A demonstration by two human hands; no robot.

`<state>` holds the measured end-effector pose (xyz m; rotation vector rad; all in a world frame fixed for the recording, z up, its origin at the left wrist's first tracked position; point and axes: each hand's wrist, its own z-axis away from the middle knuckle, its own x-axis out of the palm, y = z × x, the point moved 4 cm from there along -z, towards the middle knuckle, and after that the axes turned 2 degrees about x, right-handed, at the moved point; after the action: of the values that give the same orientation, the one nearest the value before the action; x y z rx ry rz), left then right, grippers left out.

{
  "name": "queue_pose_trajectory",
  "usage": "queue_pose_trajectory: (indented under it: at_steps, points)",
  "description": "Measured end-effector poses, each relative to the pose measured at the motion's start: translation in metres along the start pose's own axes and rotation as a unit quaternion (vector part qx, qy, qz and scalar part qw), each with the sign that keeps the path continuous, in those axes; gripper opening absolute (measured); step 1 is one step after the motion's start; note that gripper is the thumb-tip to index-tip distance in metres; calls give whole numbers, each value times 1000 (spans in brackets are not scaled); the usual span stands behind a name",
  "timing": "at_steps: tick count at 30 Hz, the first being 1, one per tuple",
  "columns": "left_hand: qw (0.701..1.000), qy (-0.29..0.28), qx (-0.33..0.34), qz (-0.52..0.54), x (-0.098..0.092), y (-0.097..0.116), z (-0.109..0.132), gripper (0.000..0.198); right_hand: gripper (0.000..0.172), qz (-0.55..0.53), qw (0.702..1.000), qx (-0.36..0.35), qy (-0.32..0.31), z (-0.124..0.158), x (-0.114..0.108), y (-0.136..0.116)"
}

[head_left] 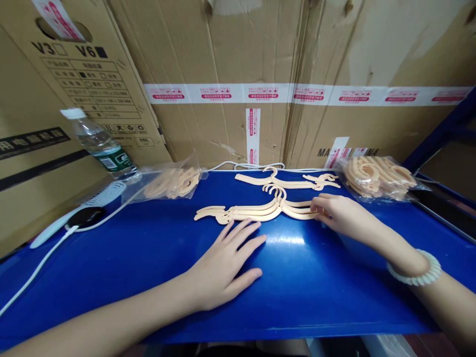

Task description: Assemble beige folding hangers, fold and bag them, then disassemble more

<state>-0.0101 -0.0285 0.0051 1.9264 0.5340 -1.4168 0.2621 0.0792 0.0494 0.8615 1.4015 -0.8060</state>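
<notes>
Several cream plastic folding hangers [256,212] lie nested together on the blue table, hooks pointing toward the back. My right hand [340,213] is at the right end of this group, its fingers closed around the arm ends and partly hiding them. My left hand [230,263] rests palm down in front of the group's left half, fingers spread, the fingertips close to the lowest hanger's edge. Whether they touch it I cannot tell. Just behind lies another cream hanger [253,180], with its folding right end near my right hand.
Bagged cream hangers [375,176] lie at the back right, and another clear bag [173,182] at the back left. A water bottle [102,144], a white comb-like item [106,193] and a black puck with a white cable [86,216] are at left. Cardboard boxes [223,129] wall the back.
</notes>
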Motion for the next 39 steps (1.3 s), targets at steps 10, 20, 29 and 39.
queue_pose_trajectory:
  at_steps: [10,20,29,39]
  points:
    - [1000,-10,-2,20,0,0,-1,54,12,32,999,4,11,0,-2,-4]
    - [1000,0,-3,16,3,-2,0,54,9,26,999,24,-4,1,-2,0]
    - [1000,-11,-11,25,2,-2,-1,52,10,2,1000,6,20,1,-1,10]
    - [999,-8,-9,33,1,-4,0,50,9,-21,1000,0,23,1,-2,18]
